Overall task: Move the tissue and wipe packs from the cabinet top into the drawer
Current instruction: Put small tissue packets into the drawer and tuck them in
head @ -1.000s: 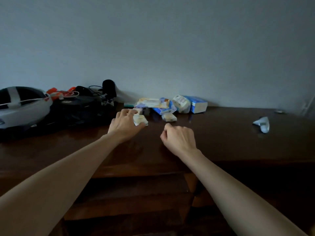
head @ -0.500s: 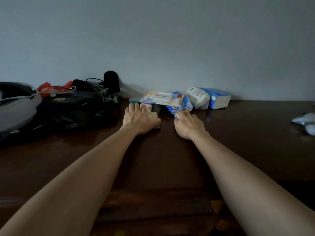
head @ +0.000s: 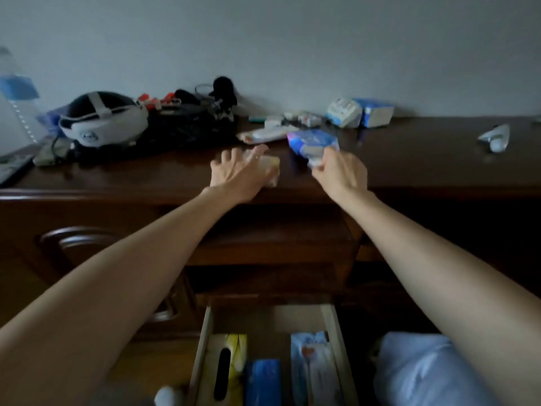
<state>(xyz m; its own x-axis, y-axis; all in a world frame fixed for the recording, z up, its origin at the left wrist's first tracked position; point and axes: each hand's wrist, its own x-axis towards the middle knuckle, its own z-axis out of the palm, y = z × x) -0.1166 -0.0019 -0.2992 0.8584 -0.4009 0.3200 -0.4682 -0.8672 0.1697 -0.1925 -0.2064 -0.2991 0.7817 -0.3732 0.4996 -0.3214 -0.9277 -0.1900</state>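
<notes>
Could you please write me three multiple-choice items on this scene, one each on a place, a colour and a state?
1. Where does the white headset lie?
A. in the drawer
B. on the cabinet top, left
C. on the floor

2. What colour is the pack that the right hand pinches?
A. red
B. green
C. blue

3. How is the drawer?
A. open
B. closed
C. removed

Answers: 1 B, it sits left of the hands on the cabinet top; 2 C, its wrapper shows blue; 3 A, packs show inside it.
</notes>
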